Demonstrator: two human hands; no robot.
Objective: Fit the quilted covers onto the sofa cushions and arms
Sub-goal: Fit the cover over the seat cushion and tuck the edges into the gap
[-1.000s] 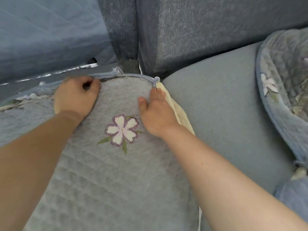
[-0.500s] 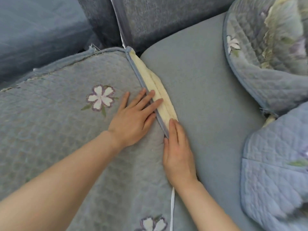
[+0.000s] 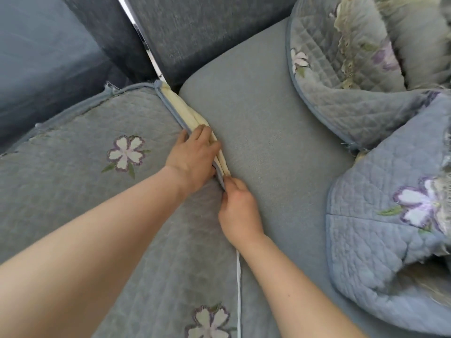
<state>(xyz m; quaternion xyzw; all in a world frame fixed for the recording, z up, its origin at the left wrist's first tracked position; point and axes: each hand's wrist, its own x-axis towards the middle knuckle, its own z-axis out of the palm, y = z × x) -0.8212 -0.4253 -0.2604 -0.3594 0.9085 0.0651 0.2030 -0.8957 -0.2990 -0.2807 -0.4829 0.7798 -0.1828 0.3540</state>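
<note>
A grey quilted cover [image 3: 80,181] with purple-and-white flowers lies over the left seat cushion. Its right edge has blue piping and a cream underside flap [image 3: 192,118] that stands up in the gap beside the bare grey middle cushion [image 3: 273,147]. My left hand [image 3: 195,157] is curled over that edge, fingers gripping the flap. My right hand [image 3: 238,206] sits just below it in the same gap, fingertips pinching the piped edge.
Several more quilted covers [image 3: 380,215] with flowers and lace trim are heaped on the right of the sofa. Dark grey back cushions [image 3: 195,32] rise behind the seats. A thin white cord [image 3: 239,289] runs along the gap toward me.
My left hand has gone from lying flat on the cover to curling over its right edge. My right hand's fingers have bent and closed on the piping.
</note>
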